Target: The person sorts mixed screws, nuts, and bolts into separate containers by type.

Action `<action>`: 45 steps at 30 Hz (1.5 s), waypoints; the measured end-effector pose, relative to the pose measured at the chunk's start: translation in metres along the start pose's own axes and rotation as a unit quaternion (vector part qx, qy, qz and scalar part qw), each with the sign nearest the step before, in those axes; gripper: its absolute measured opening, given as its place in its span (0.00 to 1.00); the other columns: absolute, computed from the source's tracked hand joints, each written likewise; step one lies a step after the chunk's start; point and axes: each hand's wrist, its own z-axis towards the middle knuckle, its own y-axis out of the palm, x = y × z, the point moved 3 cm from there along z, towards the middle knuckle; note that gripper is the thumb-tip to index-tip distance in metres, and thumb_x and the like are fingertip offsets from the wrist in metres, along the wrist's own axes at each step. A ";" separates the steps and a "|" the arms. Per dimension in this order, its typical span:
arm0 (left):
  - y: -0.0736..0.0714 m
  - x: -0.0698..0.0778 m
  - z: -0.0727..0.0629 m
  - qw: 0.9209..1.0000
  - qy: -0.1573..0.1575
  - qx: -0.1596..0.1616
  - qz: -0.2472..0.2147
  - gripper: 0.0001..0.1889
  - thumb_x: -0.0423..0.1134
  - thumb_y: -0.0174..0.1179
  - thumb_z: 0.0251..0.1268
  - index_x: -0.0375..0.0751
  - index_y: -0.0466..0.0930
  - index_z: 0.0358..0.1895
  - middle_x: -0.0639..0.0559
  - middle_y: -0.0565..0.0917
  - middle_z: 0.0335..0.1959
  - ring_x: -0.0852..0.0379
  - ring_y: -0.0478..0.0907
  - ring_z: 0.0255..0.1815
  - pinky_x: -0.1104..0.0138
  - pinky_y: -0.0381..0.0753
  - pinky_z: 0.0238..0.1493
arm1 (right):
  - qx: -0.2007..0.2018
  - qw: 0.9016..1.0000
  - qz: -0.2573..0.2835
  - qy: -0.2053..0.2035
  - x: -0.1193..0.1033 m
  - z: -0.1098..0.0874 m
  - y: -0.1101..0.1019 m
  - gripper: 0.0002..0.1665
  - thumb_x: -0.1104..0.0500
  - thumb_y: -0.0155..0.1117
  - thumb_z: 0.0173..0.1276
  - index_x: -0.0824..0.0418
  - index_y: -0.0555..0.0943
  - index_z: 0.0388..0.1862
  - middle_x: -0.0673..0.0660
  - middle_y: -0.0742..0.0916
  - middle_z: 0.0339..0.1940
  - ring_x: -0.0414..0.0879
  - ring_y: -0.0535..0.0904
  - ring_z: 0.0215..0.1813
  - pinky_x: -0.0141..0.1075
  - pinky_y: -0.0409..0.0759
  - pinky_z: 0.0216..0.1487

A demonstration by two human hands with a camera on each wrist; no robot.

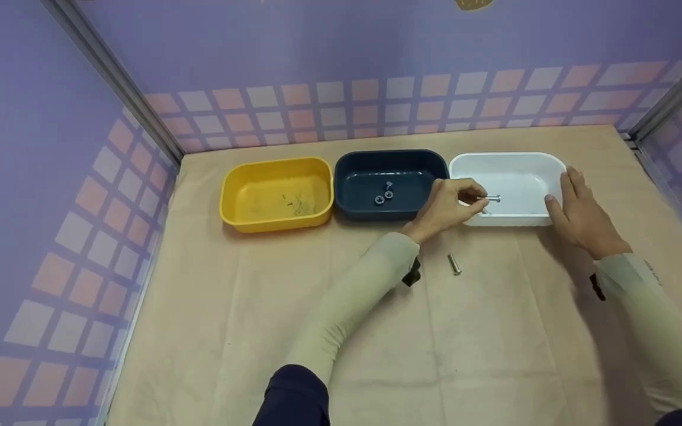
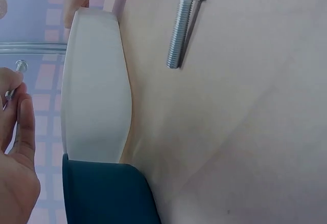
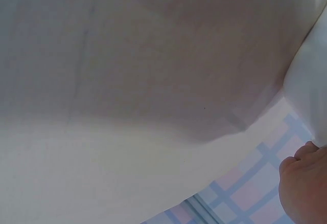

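My left hand (image 1: 444, 204) pinches a silver bolt (image 1: 493, 198) between thumb and fingertips, over the near left part of a white tray (image 1: 507, 220). Its round head points right; in the left wrist view the bolt (image 2: 21, 66) shows beyond the fingers. A small shiny piece (image 1: 485, 211) shows just under those fingertips, too small to name. My right hand (image 1: 586, 222) holds the tray's right wall, thumb over the rim and fingers along the outside. Another bolt (image 1: 454, 264) lies on the cloth before the trays; its thread shows clearly in the left wrist view.
A dark blue tray (image 1: 391, 216) stands left of the white one, with two nuts (image 1: 384, 197) and another small metal piece (image 1: 388, 185) inside. Farther left, a yellow tray (image 1: 276, 225) holds dark specks. Patterned panels (image 1: 376, 59) border the cloth-covered table (image 1: 376, 343).
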 end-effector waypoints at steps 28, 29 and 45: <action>0.023 -0.006 0.058 0.993 -0.065 0.023 0.094 0.04 0.36 0.68 0.69 0.40 0.90 0.42 0.53 0.91 0.38 0.65 0.84 0.39 0.84 0.76 0.43 | 0.012 1.000 -0.004 -0.005 0.003 0.000 0.000 0.50 0.39 0.32 0.88 0.75 0.37 0.86 0.74 0.42 0.89 0.74 0.36 0.88 0.66 0.38 0.86; 0.021 -0.009 0.058 0.992 -0.071 0.029 0.099 0.04 0.35 0.68 0.69 0.40 0.90 0.41 0.52 0.92 0.38 0.65 0.84 0.38 0.84 0.76 0.43 | 0.011 1.000 -0.004 -0.004 0.002 0.000 0.001 0.50 0.39 0.32 0.88 0.75 0.37 0.86 0.74 0.42 0.89 0.73 0.35 0.88 0.66 0.39 0.86; 0.000 -0.018 0.061 0.983 -0.126 0.050 0.123 0.11 0.39 0.71 0.72 0.40 0.90 0.52 0.52 0.92 0.52 0.60 0.86 0.55 0.78 0.79 0.57 | 0.015 1.000 0.009 -0.007 0.003 0.000 0.001 0.49 0.40 0.35 0.88 0.75 0.38 0.86 0.73 0.42 0.89 0.74 0.38 0.88 0.66 0.40 0.86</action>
